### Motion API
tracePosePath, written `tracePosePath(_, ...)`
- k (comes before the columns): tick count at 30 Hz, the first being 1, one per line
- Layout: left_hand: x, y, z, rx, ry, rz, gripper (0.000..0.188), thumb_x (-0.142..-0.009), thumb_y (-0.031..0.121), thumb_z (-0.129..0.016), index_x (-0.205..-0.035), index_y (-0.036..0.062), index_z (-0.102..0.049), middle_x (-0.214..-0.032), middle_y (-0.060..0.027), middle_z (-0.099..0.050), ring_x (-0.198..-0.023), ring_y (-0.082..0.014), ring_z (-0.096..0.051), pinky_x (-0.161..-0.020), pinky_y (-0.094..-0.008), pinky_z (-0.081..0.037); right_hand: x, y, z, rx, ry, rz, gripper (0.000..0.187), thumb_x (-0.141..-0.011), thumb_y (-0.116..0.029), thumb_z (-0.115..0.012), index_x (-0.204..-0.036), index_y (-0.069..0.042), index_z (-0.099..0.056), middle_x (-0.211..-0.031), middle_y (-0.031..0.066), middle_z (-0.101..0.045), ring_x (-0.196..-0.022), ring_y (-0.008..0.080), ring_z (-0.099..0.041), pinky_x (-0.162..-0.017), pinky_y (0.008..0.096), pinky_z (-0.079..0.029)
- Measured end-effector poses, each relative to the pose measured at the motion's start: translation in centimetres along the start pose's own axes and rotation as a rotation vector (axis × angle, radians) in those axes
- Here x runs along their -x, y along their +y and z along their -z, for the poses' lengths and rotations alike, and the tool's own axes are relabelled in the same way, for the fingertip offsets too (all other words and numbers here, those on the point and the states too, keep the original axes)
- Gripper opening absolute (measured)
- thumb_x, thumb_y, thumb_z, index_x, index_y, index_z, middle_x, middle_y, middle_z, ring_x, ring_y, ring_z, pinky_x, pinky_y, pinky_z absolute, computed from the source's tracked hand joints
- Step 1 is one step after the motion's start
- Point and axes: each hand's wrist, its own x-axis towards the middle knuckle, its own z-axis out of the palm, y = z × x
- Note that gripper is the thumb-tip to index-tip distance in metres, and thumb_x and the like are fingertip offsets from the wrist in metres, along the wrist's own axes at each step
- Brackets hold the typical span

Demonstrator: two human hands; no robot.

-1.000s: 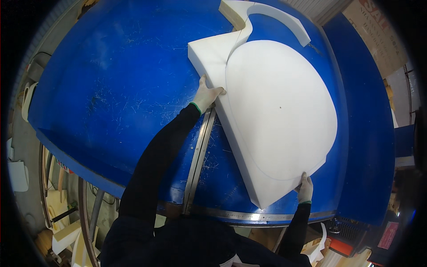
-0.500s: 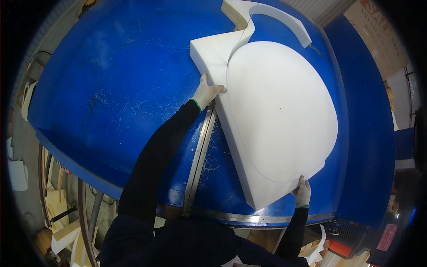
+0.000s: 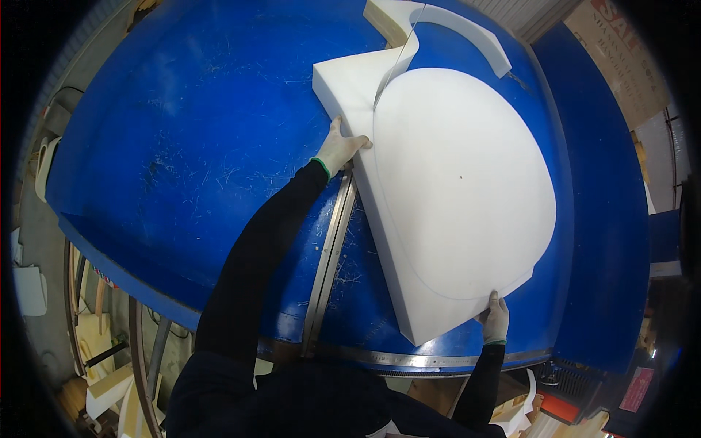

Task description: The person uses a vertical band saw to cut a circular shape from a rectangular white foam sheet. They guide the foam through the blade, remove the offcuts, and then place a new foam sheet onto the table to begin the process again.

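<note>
A thick white foam block [image 3: 453,197] with a rounded far and right side lies on a blue table [image 3: 204,139]. A thin pencil-like curve runs along its top, near the left and front edges. My gloved left hand [image 3: 339,148] grips the block's left edge, thumb on top and fingers along the side. At the near right edge, my gloved right hand [image 3: 496,320] holds the block, its thumb on top and other fingers mostly hidden. A thin wire or blade [image 3: 398,62] meets the foam at the slit. Beyond it curves a cut foam strip [image 3: 460,28], continuous with the left part.
A metal rail [image 3: 330,255] runs across the table towards its front, where a metal ruler strip [image 3: 438,360] follows the edge. Foam offcuts [image 3: 109,390] lie below at the left. A blue panel [image 3: 602,219] and a cardboard sheet [image 3: 617,55] stand at the right.
The foam block has turned very slightly clockwise, its near corner shifting a little left. Both hands keep their hold on it.
</note>
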Motion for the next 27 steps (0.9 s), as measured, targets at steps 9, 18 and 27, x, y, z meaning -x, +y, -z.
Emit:
tracePosePath(9,-1.6,-0.1,0.6,-0.019,-0.009,0.0,0.113,-0.077,0.016,-0.076,-0.163,0.0066,-0.003,-0.127,-0.0201,-0.061,-0.104,-0.0306,-0.066,-0.078,-0.0456,-0.055,0.6,0.6,-0.4,-0.008,-0.035,-0.006,0.037,-0.106,-0.035,-0.054,-0.116,0.001,-0.058,-0.099,0.0104,-0.07,-0.082,0.0198,-0.071,-0.061,0.0337,-0.058)
tracePosePath(18,-2.1,1.0,0.8,-0.01,-0.049,0.021,0.111,-0.08,0.018,-0.075,-0.163,0.0108,-0.002,-0.138,-0.0219,-0.054,-0.12,-0.0345,-0.06,-0.098,-0.0557,-0.05,2.3,0.3,-2.1,-0.037,-0.036,0.007,0.037,-0.106,-0.035,-0.054,-0.113,0.001,-0.057,-0.095,0.0099,-0.068,-0.077,0.0177,-0.068,-0.057,0.0316,-0.055)
tracePosePath(27,-1.0,0.2,1.0,-0.024,0.034,0.02,0.106,-0.084,0.026,-0.078,-0.157,-0.0024,-0.008,-0.132,-0.0276,-0.053,-0.112,-0.0368,-0.062,-0.095,-0.0532,-0.052,2.5,-2.9,0.6,0.266,-0.01,-0.163,0.057,-0.099,-0.059,-0.058,-0.078,-0.005,-0.058,-0.066,0.0033,-0.056,-0.051,0.0144,-0.055,-0.044,0.0293,-0.045)
